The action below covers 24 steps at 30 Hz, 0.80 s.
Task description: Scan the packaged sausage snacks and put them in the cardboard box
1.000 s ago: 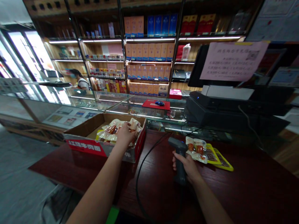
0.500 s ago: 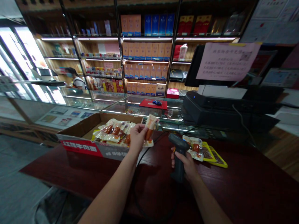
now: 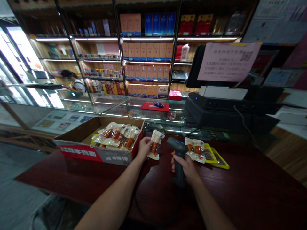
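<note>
My left hand (image 3: 143,148) is closed on a clear sausage packet (image 3: 155,145), holding it upright just right of the cardboard box (image 3: 79,150). The box holds several more sausage packets (image 3: 117,135). My right hand (image 3: 185,166) grips the handle of a black barcode scanner (image 3: 177,152), whose head sits close to the held packet. Just behind the scanner, more sausage packets (image 3: 194,149) and two yellow packets (image 3: 217,156) lie on the dark red counter (image 3: 251,191).
The scanner's black cable (image 3: 141,207) loops across the counter near my arms. A black till with a monitor and pink notice (image 3: 227,62) stands at the right. Glass display cases (image 3: 96,105) and lit shelves run behind. A person (image 3: 74,83) stands far left.
My left hand took a sausage packet out of the box and carried it right and down to the scanner head. The right hand kept its grip on the scanner.
</note>
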### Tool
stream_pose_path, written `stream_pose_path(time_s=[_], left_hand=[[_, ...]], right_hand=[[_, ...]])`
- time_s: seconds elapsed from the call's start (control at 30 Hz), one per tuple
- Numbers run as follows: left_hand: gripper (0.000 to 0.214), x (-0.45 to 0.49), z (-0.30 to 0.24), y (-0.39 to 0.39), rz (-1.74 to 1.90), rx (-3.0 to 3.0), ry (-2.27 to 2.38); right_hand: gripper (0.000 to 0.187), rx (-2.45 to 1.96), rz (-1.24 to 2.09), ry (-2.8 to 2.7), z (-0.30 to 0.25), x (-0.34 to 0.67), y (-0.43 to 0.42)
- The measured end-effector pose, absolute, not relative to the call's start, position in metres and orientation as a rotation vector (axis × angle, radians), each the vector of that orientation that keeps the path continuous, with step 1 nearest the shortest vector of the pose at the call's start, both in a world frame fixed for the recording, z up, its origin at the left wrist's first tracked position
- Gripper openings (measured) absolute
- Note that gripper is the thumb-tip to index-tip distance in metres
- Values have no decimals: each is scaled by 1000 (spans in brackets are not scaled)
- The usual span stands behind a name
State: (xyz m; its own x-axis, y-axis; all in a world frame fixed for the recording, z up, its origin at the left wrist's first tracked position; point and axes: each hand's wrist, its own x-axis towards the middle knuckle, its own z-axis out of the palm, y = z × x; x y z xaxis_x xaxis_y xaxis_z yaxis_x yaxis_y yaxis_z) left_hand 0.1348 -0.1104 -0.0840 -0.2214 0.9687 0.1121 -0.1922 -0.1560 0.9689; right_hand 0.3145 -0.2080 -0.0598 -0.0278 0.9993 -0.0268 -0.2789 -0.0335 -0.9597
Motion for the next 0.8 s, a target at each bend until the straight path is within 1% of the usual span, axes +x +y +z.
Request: stream_pose_path(time_s=[0.17, 0.33, 0.43, 0.53, 0.67, 0.8], left_hand=[[17, 134, -86, -111, 1531, 1108, 1185], [17, 135, -87, -111, 1540, 1075, 1161], [19, 137, -86, -114, 1523, 975, 1108], [18, 145, -82, -117, 1414, 822, 1061], [14, 175, -74, -117, 1234, 728, 977], [18, 228, -71, -112, 1143, 774, 916]], right_hand=[[33, -1005, 1397, -1007, -58, 313, -209], [32, -1022, 1385, -1001, -59, 313, -208], [33, -1007, 1392, -976, -58, 315, -207], [32, -1037, 1384, -950, -51, 322, -208], [30, -1097, 1329, -920, -38, 346, -217], [26, -1159, 1221, -842, -36, 385, -229]])
